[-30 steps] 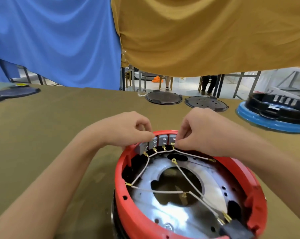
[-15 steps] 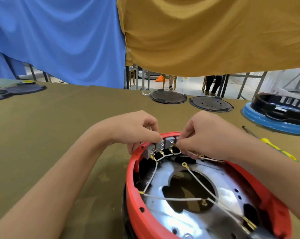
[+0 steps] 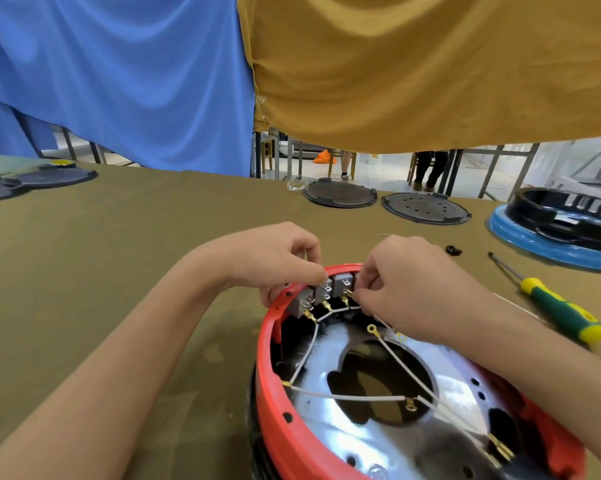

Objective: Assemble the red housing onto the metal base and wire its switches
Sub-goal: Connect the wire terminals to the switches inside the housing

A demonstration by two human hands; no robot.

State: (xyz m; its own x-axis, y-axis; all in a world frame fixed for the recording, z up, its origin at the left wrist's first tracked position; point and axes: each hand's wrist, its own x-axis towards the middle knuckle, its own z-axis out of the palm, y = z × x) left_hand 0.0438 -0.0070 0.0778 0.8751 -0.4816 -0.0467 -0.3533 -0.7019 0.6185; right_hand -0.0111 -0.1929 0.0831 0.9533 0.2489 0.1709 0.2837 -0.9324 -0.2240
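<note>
The red housing [image 3: 269, 403] rings the shiny metal base [image 3: 441, 431] on the olive table. A row of grey switches [image 3: 321, 294] sits in the housing's far rim, with brass terminals and white wires [image 3: 347, 397] running across the base. My left hand [image 3: 275, 258] curls over the rim and pinches the top of a switch at the left of the row. My right hand [image 3: 410, 282] pinches a white wire's brass terminal at the right end of the row; its fingertips hide the last switch. A loose ring terminal [image 3: 371, 329] lies on the base.
A green and yellow screwdriver [image 3: 551, 301] lies right of the housing. Two dark round lids [image 3: 339, 194] [image 3: 425, 207] sit at the table's far edge. A black part on a blue base [image 3: 562, 223] stands far right. More dark discs [image 3: 55, 176] lie far left.
The view has shifted left and down, bringing the screwdriver into sight. Both hands stay at the switch row, the right hand's fingers working lower at the terminals.
</note>
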